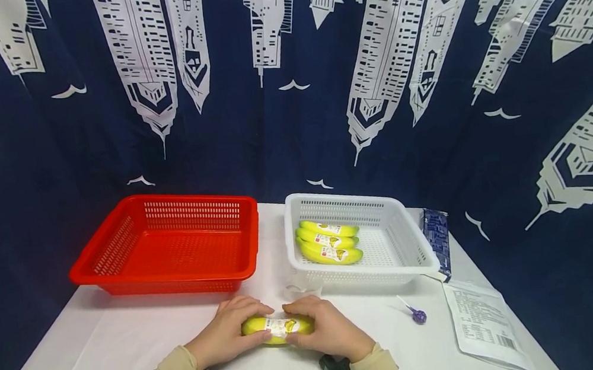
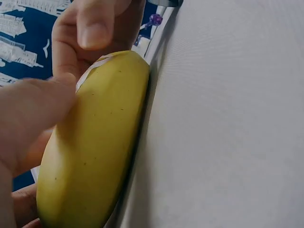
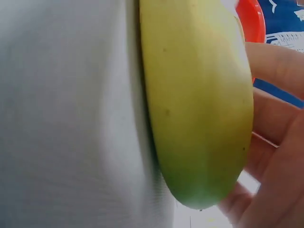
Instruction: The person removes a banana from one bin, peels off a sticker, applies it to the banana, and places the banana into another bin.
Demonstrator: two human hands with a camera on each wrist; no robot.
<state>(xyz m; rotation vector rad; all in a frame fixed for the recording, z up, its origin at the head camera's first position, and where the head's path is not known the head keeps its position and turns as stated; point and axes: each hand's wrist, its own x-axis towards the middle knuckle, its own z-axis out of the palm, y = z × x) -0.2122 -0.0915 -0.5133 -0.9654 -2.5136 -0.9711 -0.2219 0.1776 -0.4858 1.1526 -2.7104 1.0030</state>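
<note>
A yellow banana [image 1: 306, 326] with a white label around its middle lies on the white table, close to its near side. My left hand [image 1: 228, 330] grips its left end, thumb in front and fingers behind. At the other end, my right hand [image 1: 334, 326] holds it the same way, with the thumb near the label. In the left wrist view the banana [image 2: 99, 137] fills the middle, and the left thumb [image 2: 38, 111] lies along its side. The right wrist view shows the banana's [image 3: 199, 104] greenish tip, with right-hand fingers [image 3: 275, 114] behind it.
A red basket [image 1: 250, 237] stands at the back left. Beside it, a white basket [image 1: 402, 228] contains three labelled bananas [image 1: 329, 242]. To the right are a purple lollipop [image 1: 419, 316], a white printed packet [image 1: 487, 324] and a dark blue packet [image 1: 437, 240]. A patterned curtain [image 1: 269, 128] hangs behind.
</note>
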